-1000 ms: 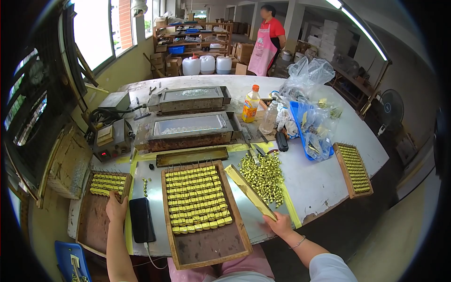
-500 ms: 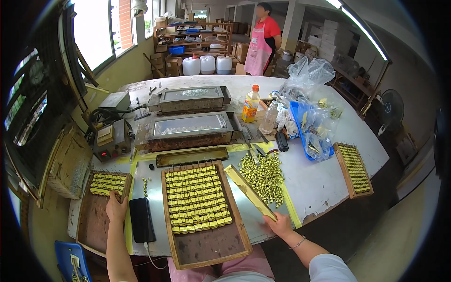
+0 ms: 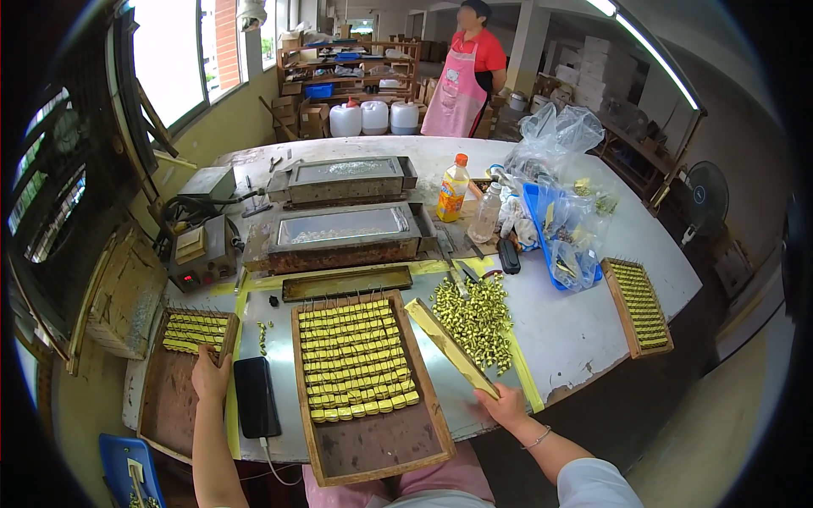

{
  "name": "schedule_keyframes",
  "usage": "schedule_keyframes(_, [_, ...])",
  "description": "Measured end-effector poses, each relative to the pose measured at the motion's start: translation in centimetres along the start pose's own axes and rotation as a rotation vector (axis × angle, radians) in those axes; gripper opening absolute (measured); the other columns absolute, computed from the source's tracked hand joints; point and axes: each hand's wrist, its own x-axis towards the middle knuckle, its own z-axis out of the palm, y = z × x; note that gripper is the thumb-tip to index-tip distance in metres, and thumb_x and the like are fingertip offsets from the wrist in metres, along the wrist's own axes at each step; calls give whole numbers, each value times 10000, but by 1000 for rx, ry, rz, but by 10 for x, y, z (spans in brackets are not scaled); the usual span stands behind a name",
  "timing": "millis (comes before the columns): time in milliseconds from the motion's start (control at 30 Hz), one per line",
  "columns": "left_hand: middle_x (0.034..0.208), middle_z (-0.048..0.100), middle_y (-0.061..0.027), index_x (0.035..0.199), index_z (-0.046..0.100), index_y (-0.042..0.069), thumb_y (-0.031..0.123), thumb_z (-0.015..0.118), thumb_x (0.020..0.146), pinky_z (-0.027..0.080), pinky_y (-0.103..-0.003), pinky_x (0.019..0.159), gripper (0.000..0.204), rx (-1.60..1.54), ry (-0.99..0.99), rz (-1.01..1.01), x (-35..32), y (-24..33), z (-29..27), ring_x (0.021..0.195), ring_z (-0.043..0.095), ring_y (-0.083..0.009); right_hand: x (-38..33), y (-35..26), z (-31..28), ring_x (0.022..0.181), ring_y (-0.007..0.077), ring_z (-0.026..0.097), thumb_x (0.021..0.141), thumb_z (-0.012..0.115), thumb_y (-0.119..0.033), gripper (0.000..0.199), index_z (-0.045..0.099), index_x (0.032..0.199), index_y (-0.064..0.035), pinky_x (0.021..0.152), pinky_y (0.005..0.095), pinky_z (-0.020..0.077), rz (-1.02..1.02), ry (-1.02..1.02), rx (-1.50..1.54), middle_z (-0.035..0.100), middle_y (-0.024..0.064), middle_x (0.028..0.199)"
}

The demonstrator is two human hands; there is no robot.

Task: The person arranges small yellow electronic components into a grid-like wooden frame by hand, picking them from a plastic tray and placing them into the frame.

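Note:
My right hand (image 3: 506, 405) is closed around the near end of a flat wooden strip (image 3: 453, 349) with a yellowish face, which slants away to the left over the table. My left hand (image 3: 210, 372) reaches into the left wooden tray (image 3: 158, 416), its fingers bent at the nearest row of small yellow-gold pieces (image 3: 193, 332); what lies between the fingertips is hidden. Between my hands, a larger wooden tray (image 3: 373, 464) hangs partly over the table edge. Many rows of yellow-gold pieces (image 3: 356, 364) on thin wires fill most of it.
A heap of loose gold pieces (image 3: 474, 317) lies right of the strip. A phone (image 3: 255, 398) with a cable lies between the trays. Two metal heating plates (image 3: 343, 224), bottles (image 3: 453, 188), a blue tray (image 3: 555, 254) and another filled tray (image 3: 639, 305) stand around. A person (image 3: 461, 80) stands beyond the table.
The person behind the table has shifted and turned slightly, their apron now further left. My hands, the strip and the trays have hardly moved.

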Motion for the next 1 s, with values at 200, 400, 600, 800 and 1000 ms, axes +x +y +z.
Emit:
schedule_keyframes(200, [722, 558, -90, 987, 464, 89, 265, 693, 730, 441, -393, 602, 387, -4, 16, 16, 0, -2, 2, 683, 569, -285, -1, 1, 0, 417, 179, 560, 773, 685, -351, 351, 559, 614, -65, 423, 301, 425, 5, 0, -23, 546, 42, 469])
schedule_keyframes(400, [729, 574, -105, 991, 467, 81, 264, 689, 735, 449, -393, 612, 385, 4, -3, 3, -1, 5, -5, 689, 578, -296, 0, -1, -1, 413, 187, 558, 770, 688, -348, 353, 553, 613, -63, 421, 308, 426, 0, 1, -11, 543, 46, 465])
schedule_keyframes(600, [723, 576, -106, 995, 466, 76, 264, 685, 742, 455, -389, 612, 384, 5, -20, 1, -1, 5, -6, 678, 581, -295, -1, 1, 1, 410, 196, 557, 770, 687, -352, 353, 556, 615, -63, 419, 310, 425, -30, 20, -29, 542, 50, 463])
schedule_keyframes(800, [720, 574, -102, 986, 462, 77, 263, 687, 741, 453, -388, 605, 381, 12, -9, 5, -2, 5, -6, 667, 579, -293, -2, 5, 1, 411, 198, 558, 774, 682, -353, 344, 567, 619, -68, 418, 309, 424, -19, 14, -47, 544, 47, 465])
schedule_keyframes(1000, [716, 570, -100, 983, 460, 78, 261, 688, 740, 453, -389, 601, 380, 8, 9, 24, -2, 4, -4, 661, 578, -293, -1, 4, 1, 416, 194, 561, 777, 675, -366, 343, 581, 628, -71, 423, 308, 426, -4, 3, -32, 545, 41, 465])
